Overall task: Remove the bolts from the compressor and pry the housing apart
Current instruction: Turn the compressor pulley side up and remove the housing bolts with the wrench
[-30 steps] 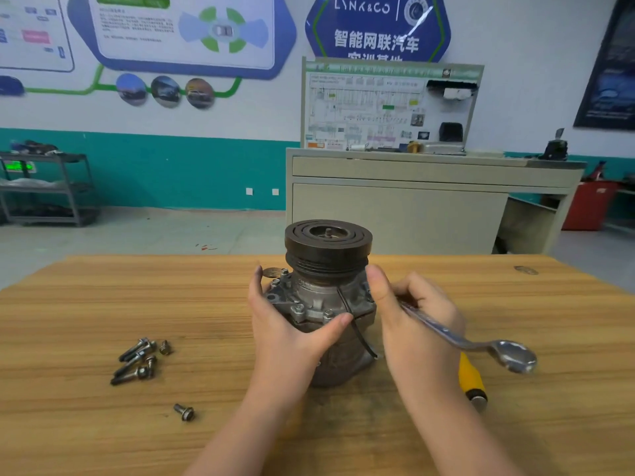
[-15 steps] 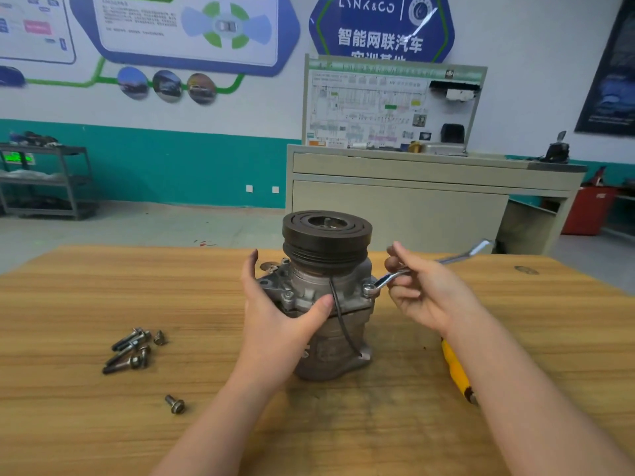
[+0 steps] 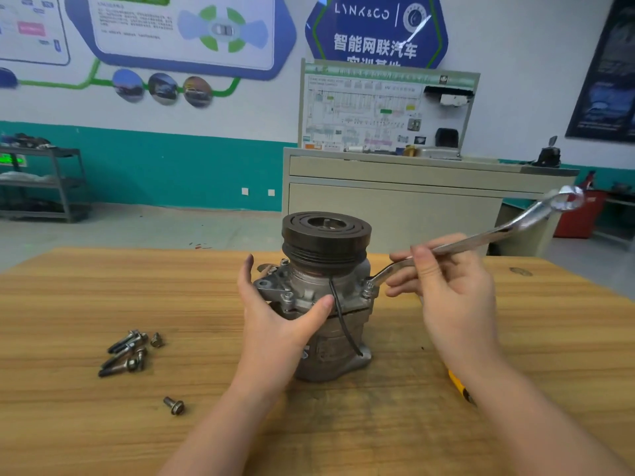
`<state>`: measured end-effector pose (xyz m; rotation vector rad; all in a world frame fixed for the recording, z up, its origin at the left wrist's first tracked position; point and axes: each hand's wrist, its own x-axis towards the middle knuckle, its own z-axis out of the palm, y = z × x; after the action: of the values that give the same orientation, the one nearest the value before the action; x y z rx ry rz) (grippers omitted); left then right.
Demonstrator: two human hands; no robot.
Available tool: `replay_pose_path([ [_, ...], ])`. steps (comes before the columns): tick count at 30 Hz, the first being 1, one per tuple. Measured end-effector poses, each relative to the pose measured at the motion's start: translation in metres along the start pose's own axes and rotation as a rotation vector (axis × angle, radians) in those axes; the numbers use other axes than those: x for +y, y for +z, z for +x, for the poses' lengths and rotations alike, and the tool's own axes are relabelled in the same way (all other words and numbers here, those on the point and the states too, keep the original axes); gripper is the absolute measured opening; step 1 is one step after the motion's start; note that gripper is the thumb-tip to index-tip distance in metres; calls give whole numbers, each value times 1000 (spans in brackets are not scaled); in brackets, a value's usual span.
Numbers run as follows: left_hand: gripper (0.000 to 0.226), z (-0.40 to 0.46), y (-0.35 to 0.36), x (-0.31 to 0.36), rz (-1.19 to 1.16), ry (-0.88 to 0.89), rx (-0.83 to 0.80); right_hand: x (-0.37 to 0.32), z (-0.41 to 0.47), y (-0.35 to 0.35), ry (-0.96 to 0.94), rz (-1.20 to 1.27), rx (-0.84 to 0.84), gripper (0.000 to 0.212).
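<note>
A grey metal compressor (image 3: 330, 338) stands upright mid-table, its black pulley (image 3: 326, 237) on top and a black wire running down its front. My left hand (image 3: 275, 321) wraps round its left side, thumb across the front flange. My right hand (image 3: 446, 286) pinches the shaft of a silver wrench (image 3: 481, 237). The wrench's lower ring end sits on a bolt (image 3: 367, 289) at the compressor's right flange; its other end points up and right. Another bolt (image 3: 288, 297) shows on the front flange.
Several removed bolts (image 3: 125, 352) lie in a heap on the wooden table (image 3: 86, 407) to the left, one more bolt (image 3: 174, 405) nearer me. A yellow-handled tool (image 3: 462, 386) lies partly hidden under my right forearm. A grey cabinet (image 3: 395, 201) stands behind the table.
The wrench has swung from pointing down-right to up-right, with its ring end now on the right-flange bolt. My right hand has risen and regripped the shaft. My left hand stays on the compressor.
</note>
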<state>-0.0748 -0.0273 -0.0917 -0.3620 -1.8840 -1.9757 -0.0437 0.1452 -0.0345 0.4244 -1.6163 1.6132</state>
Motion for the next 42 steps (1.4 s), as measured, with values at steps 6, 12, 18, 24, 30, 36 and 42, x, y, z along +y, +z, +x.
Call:
replay_pose_path([
  [6,120,-2,-1,2,21,31,-2,6,-9,-2,-344,-400,-138,11],
  [12,115,-2,-2,3,44,26,-37,16,-20,12,-879,-800,-204,22],
  [18,110,-3,-1,2,64,8,-22,25,-25,2,-317,-117,30,25],
  [24,104,-1,-1,-1,70,-4,-30,40,14,5,627,589,327,18],
  [30,107,-1,-1,1,87,-10,-25,36,20,0,680,782,381,27],
  [36,110,-1,1,1,89,-23,-20,11,-1,4,141,275,125,20],
  [42,111,0,0,2,123,-22,-28,16,-20,5,-553,-464,-243,5],
])
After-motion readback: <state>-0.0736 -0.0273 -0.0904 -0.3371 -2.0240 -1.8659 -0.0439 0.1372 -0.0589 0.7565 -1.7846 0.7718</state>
